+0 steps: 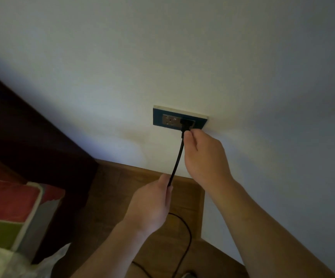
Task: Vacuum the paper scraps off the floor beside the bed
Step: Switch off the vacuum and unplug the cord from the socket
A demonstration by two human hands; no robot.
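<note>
The right hand (202, 155) is pinching a black plug (186, 125) at the wall socket (158, 117), apparently seated in its right outlet. At seven o'clock from it, the left hand (152, 205) is gripping the black cord (177, 159) above the wooden floor (122, 197).

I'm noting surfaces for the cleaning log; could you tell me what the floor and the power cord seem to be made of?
The floor looks like wood or wood-look laminate: brown planks with visible seams. The power cord seems rubber or plastic sheathed: matte black, bending smoothly.
</note>
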